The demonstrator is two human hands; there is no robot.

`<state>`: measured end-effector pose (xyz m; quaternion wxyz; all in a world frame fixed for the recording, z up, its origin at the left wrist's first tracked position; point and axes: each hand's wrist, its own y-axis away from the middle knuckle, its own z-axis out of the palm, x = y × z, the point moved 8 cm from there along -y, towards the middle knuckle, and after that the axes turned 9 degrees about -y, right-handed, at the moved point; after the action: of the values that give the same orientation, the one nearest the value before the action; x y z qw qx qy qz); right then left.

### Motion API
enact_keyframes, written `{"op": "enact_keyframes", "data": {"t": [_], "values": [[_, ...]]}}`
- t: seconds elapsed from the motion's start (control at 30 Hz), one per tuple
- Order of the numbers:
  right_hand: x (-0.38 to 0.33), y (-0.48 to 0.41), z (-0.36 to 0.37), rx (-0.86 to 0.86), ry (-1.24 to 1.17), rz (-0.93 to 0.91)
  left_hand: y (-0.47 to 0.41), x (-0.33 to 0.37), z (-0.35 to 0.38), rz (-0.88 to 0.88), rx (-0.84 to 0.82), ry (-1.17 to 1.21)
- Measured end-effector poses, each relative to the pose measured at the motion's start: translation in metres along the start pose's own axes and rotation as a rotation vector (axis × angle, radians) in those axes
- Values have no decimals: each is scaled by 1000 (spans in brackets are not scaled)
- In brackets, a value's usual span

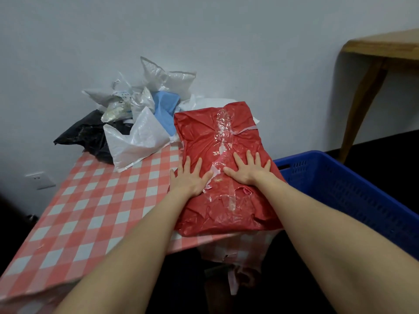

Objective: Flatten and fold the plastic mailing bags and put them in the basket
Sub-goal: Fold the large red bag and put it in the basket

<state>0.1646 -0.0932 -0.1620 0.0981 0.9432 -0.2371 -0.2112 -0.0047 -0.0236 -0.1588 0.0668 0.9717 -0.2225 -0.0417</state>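
Both forearms are extending over the near edge of the tabletop [90, 200], and I am pressing my left hand [190, 177] and right hand [247, 171] flat on the red mailing bag [226, 137]. My fingers [187, 163] are spreading straight, gripping nothing. The bag is lying at the tabletop's right end with its long axis running away from me along the tape strip. I am judging a fold across that axis next. The blue basket [351, 184] is sitting just right, nearer my right hand.

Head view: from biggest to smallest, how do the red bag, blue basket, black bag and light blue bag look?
1. red bag and blue basket: alike; basket is cut off.
2. black bag, partly hidden.
3. light blue bag, partly hidden.
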Motion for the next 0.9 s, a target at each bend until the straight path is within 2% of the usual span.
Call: {"op": "enact_keyframes", "data": {"t": [0.17,0.33,0.7,0.9], "values": [[-1,9,-8,-6,-77,-29,5,-3,-5,13,-27,10],[1,29,-26,85,-103,-53,19,5,-24,19,-9,72],[9,92,6,82,-73,-24,83,34,-6,53,-8,70],[15,91,19,142,-30,-14,86,33,4,31,88,24]]}}
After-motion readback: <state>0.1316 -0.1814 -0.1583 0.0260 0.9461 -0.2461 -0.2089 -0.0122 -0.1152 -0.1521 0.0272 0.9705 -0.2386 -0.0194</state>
